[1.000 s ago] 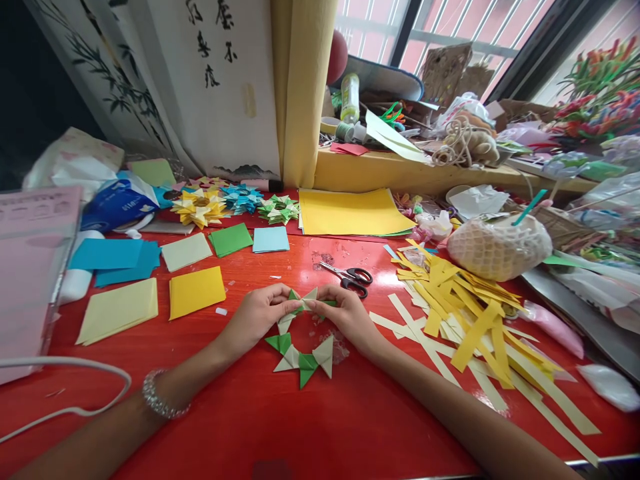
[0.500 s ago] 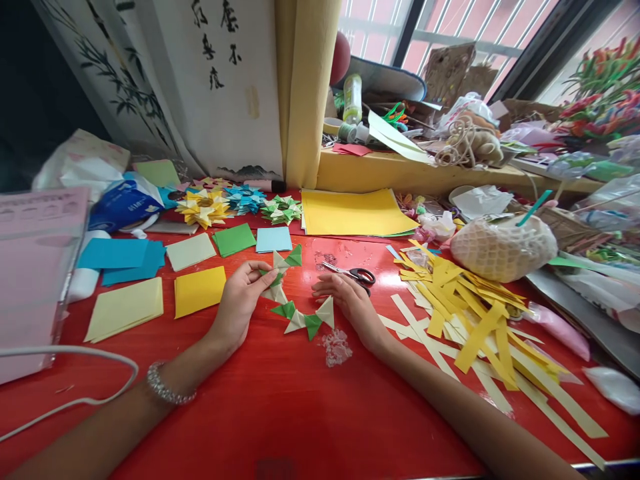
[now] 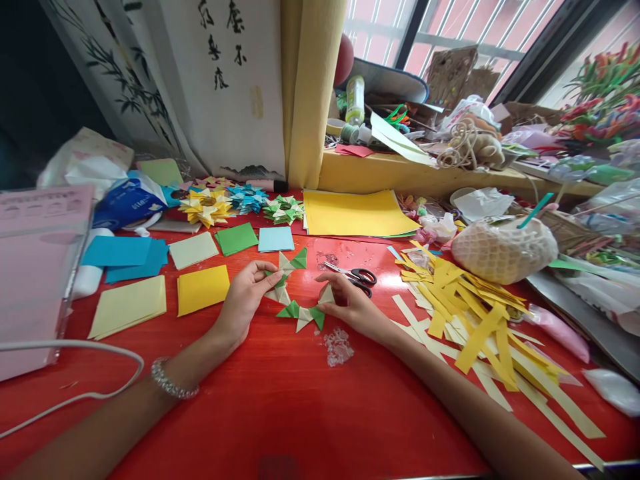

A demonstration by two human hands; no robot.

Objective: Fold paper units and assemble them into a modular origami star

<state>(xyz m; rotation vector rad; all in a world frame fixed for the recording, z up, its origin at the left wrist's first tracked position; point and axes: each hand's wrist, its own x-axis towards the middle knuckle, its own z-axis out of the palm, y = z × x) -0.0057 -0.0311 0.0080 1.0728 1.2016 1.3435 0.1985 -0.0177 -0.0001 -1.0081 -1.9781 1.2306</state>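
Observation:
A partial ring of folded green and cream paper points (image 3: 304, 317) is held between my two hands, with its gap facing right. My left hand (image 3: 245, 299) pinches the ring's left side between thumb and fingers. On the lower right end, my right hand (image 3: 350, 303) has its thumb and fingers closed round a cream point. Black-handled scissors (image 3: 361, 275) lie just beyond my right hand. Below the ring is a small heap of clear plastic bits (image 3: 339, 347). Finished paper stars in yellow (image 3: 206, 208), blue (image 3: 247, 198) and green (image 3: 284, 209) sit at the back.
Stacks of blue (image 3: 137, 257), cream (image 3: 129, 307), yellow (image 3: 203, 290) and green paper (image 3: 236, 239) lie left on the red table (image 3: 280, 407). Yellow paper strips (image 3: 480, 320) spread at right, near a net-wrapped bundle (image 3: 505, 248). A white cable (image 3: 100, 348) crosses the left side.
My right hand, open beside the ring before, has closed on its lower right cream point. My left hand keeps its hold. The view has shifted slightly.

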